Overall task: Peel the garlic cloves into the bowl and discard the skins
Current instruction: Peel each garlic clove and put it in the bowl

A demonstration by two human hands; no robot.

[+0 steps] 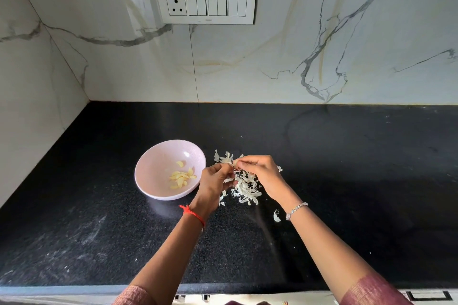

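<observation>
A: Hands?
B: Together, fingertips meeting low over the counter (347,180). Right hand (262,176) pinches a small pale clove (235,162) between thumb and forefinger. Left hand (214,180) is curled up against it. Its own fingers hide the hold, so clove or only skin, cannot tell.

A: Where does that sit?
B: Over the far part of the skins (245,188), a loose white heap lying under and between both hands. Bowl (158,156) is just left of the left hand, not touching it. Peeled cloves (181,177) lie clustered in its bottom. One stray skin (277,216) is nearer the person, beside the right wrist.

A: How will the clove handle?
B: My guess is light, firm, and slick once bare. Hold it by the sides and leave the ends free. Start the skin at the root end with a nail, then strip lengthwise. Squeezed hard, it may shoot out.

A: The skins?
B: Papery, near weightless, brittle. They are likely to cling to damp fingers and scatter under a quick sweep. Better to cup the heap with both hands than pick the pieces singly.

A: Bowl?
B: Looks rigid, shallow and light. A knock from the left wrist could slide it on the smooth counter. Drop the clove in from low.
</observation>
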